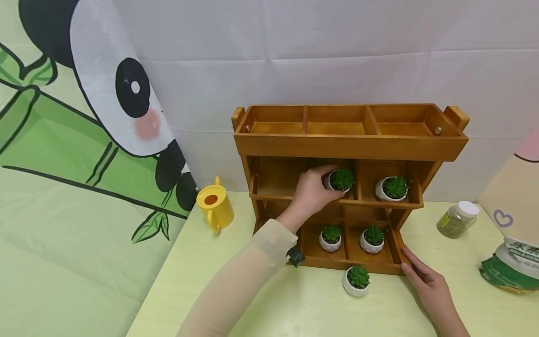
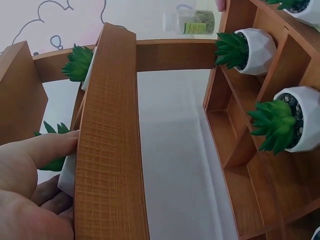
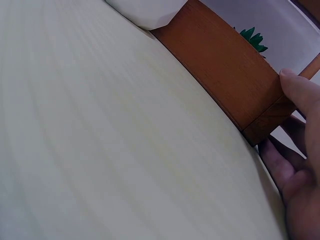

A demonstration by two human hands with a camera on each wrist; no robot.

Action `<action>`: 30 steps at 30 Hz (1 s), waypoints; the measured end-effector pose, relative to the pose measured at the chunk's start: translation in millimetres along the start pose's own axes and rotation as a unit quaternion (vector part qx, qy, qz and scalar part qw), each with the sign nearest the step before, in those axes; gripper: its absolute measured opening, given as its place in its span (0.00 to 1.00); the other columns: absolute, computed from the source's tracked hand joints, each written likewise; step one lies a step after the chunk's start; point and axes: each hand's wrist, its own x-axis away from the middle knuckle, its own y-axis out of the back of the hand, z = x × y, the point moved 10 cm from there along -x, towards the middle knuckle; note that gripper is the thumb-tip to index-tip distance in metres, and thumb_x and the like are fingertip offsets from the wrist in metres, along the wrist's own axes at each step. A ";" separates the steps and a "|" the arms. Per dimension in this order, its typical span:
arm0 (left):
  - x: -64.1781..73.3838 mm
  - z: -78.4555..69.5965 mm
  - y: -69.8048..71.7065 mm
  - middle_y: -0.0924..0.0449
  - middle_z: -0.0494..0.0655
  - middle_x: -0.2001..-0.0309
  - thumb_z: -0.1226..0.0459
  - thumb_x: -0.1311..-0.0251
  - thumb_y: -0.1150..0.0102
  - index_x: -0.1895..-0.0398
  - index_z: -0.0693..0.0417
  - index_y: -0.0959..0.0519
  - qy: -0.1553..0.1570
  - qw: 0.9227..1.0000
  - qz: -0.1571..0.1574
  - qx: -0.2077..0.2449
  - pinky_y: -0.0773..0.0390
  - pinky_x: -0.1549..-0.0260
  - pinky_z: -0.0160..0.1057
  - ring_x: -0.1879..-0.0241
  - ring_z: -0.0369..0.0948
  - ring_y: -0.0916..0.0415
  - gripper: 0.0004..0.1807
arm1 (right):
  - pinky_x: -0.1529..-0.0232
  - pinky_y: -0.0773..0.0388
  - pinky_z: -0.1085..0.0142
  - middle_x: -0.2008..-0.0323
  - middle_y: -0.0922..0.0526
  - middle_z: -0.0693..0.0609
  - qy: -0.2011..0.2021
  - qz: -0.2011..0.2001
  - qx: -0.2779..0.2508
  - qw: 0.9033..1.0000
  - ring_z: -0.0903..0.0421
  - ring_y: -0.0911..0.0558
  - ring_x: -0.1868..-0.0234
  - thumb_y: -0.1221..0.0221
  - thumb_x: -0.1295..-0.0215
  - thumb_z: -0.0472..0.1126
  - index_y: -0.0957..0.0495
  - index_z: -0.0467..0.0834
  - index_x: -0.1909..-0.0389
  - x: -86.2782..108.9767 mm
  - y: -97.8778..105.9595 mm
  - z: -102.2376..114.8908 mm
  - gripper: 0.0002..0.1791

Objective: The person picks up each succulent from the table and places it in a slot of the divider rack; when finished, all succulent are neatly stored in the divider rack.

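On the middle tier of a wooden shelf [image 1: 353, 146], my left hand [image 1: 313, 189] grips a white potted succulent [image 1: 342, 180] between thumb and fingers. In the left wrist view a wooden front rail partly hides this pot. My right hand [image 1: 427, 285] holds the lower right corner of the shelf; the right wrist view shows the thumb [image 3: 295, 85] at the front edge and the fingers beside the side panel. Another potted succulent [image 1: 392, 188] stands to the right on the same tier. The bottom tier bears two more, a left one [image 1: 331, 238] and a right one [image 1: 372, 239].
One potted succulent [image 1: 356, 281] stands on the table before the shelf. A yellow watering can [image 1: 215, 206] is to the left. To the right are a white-lidded jar [image 1: 457, 220] and a green-and-white bag [image 1: 511, 266]. A pale cloth wall [image 1: 358, 56] rises behind.
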 end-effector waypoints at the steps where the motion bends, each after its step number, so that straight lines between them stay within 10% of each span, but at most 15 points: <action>1: 0.1 -0.1 -0.2 0.16 0.46 0.41 0.62 0.44 0.20 0.34 0.49 0.19 0.001 1.000 0.001 -0.002 0.18 0.48 0.36 0.44 0.42 0.19 0.32 | 0.46 0.35 0.89 0.29 0.31 0.67 0.000 0.000 0.001 1.000 0.85 0.35 0.38 0.42 0.20 0.49 0.31 0.47 0.23 0.1 0.1 -0.1 0.28; 30: 11.4 1.2 3.2 0.19 0.50 0.36 0.67 0.41 0.23 0.28 0.54 0.24 0.007 1.000 0.000 0.010 0.19 0.43 0.40 0.41 0.45 0.20 0.36 | 0.47 0.34 0.89 0.28 0.32 0.66 -0.008 0.003 0.005 1.000 0.85 0.36 0.38 0.42 0.20 0.50 0.32 0.49 0.23 1.0 1.1 0.4 0.29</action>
